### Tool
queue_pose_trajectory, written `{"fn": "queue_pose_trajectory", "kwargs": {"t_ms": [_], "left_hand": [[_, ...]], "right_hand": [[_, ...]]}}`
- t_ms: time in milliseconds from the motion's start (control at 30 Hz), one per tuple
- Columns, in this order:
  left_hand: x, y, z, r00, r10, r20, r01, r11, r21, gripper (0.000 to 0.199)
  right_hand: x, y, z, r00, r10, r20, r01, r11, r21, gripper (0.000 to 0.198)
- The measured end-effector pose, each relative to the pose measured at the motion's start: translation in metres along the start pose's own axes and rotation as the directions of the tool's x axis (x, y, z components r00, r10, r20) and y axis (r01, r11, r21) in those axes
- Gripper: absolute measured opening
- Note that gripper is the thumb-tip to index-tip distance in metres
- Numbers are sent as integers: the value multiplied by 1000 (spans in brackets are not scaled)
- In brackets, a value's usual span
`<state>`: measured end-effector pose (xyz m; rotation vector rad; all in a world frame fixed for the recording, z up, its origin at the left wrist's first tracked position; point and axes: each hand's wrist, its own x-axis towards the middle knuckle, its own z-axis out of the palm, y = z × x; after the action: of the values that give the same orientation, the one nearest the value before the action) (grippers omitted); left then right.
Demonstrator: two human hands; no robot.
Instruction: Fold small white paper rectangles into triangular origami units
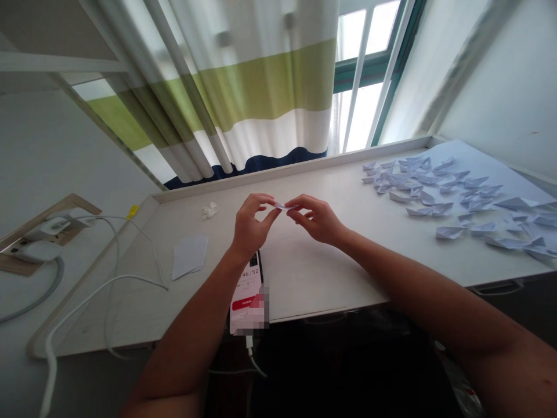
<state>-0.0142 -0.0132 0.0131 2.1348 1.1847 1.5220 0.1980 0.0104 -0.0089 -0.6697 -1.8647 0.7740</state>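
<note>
Between my two hands, above the middle of the white desk, is a small piece of folded white paper (pixel 284 207). My left hand (pixel 253 223) pinches its left end between thumb and fingers. The right end is pinched by my right hand (pixel 317 217). Fingers cover much of the paper, so its full shape is hidden. Many folded paper boats (pixel 429 180) lie spread over the right side of the desk. To the left of my left hand sits a small stack of white paper sheets (pixel 190 256).
A phone (pixel 248 299) with a lit screen lies under my left forearm, plugged into a cable (pixel 249 343). A crumpled white scrap (pixel 209 211) is at the back left. White cables (pixel 117 278) run from a wall socket (pixel 39 238). A raised rim (pixel 296 168) borders the desk's back.
</note>
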Motion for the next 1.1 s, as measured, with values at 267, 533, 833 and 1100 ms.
{"fn": "queue_pose_trajectory", "kwargs": {"t_ms": [267, 533, 833, 1100], "left_hand": [[1, -11, -4, 977, 184, 107, -195, 976, 97, 4], [1, -16, -7, 930, 257, 261, -291, 951, 102, 7], [4, -14, -2, 873, 456, 172, -485, 850, 206, 5], [4, -14, -3, 876, 438, 201, -476, 852, 218, 12]], "right_hand": [[4, -3, -2, 966, 247, 70, -257, 917, 305, 41], [8, 2, -8, 967, 235, 102, -254, 929, 270, 25], [8, 3, 1, 958, 283, 37, -279, 901, 332, 37], [7, 0, -1, 951, 300, 78, -306, 866, 396, 40]]}}
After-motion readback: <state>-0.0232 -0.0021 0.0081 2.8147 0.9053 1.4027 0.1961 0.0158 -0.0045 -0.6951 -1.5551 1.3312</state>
